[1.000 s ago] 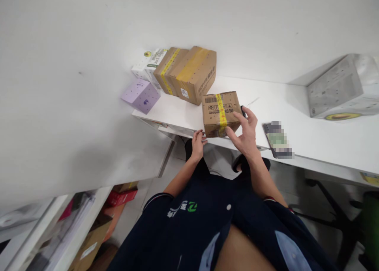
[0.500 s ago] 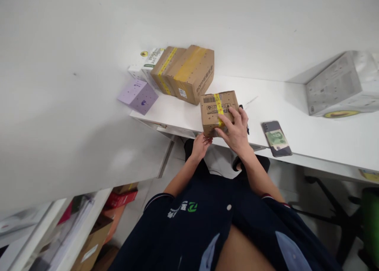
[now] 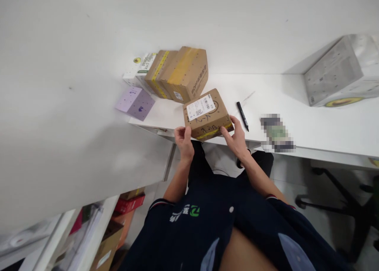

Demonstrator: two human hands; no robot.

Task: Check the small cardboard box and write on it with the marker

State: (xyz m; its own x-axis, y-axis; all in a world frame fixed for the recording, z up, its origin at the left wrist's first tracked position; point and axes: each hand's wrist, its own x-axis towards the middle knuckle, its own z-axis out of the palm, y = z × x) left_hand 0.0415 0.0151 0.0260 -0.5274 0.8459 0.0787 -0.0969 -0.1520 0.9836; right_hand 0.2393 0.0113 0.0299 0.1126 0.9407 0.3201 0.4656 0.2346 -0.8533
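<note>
A small cardboard box [image 3: 207, 113] with a white shipping label and black handwriting on its upper face sits tilted at the front edge of the white table [image 3: 296, 121]. My left hand [image 3: 182, 138] grips its left lower corner. My right hand [image 3: 235, 136] holds its right lower side, fingers wrapped on the yellow-taped edge. A black marker pen [image 3: 242, 115] lies on the table just right of the box.
Two larger taped cardboard boxes [image 3: 177, 73], white cartons [image 3: 137, 67] and a purple box [image 3: 135, 102] stand at the back left. A phone [image 3: 276, 132] lies to the right, a big grey-white carton [image 3: 337, 71] far right. Shelves with boxes are at lower left.
The small box has been turned over: its taped face with printed marks gave way to the labelled, handwritten face. My left hand rose from the table edge onto the box. The pen is now uncovered.
</note>
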